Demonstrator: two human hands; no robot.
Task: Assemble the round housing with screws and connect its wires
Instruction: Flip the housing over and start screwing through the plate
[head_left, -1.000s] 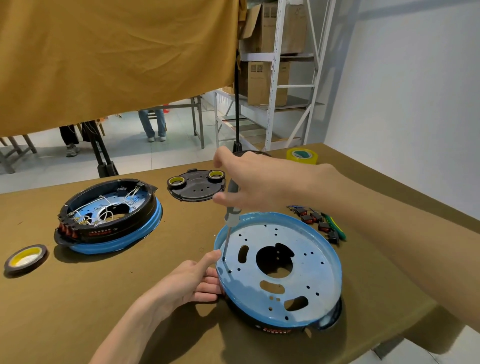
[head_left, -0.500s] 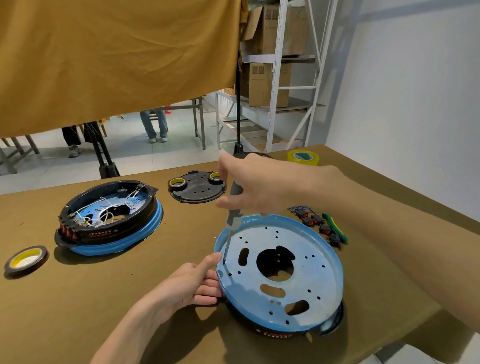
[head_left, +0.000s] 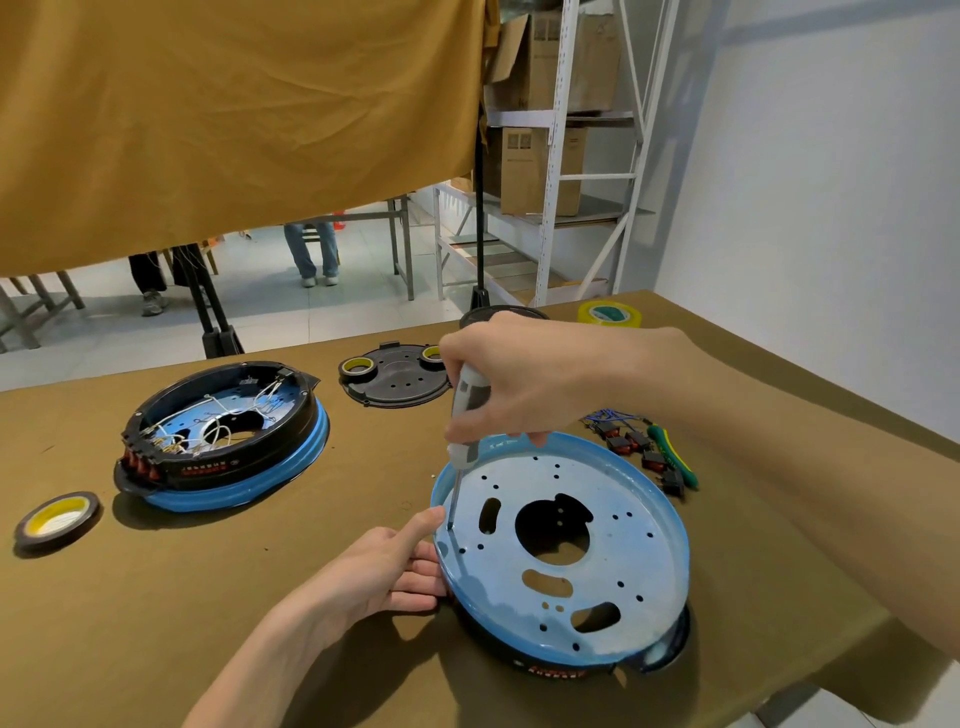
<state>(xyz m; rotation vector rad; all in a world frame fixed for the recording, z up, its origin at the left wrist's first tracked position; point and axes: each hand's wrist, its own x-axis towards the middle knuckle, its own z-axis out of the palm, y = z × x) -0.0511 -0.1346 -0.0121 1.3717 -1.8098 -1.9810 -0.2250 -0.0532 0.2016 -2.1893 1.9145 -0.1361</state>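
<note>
Sitting near the front right edge of the table, the round housing lies with its blue plate up and its black body beneath, part of its rim close to the table's edge. A screwdriver stands nearly upright over the plate's left rim, its tip at a small hole there; the screw itself is too small to make out. The right hand is wrapped around the handle, fingers curled on it. The left hand steadies the housing from the left, thumb beside the shaft and straight fingers pressed to the rim.

Risks, as I judge them: the tip could slip out of the screw head and skid across the plate, since the shaft leans slightly; the left thumb lies right beside that path. Downward force on 1 side of the rim could tip or slide the housing toward the edge if the left hand eases.

Farther out lie a 2nd housing with loose white wires, a black cover, a roll of tape, and red-and-black switches just beside the plate.
</note>
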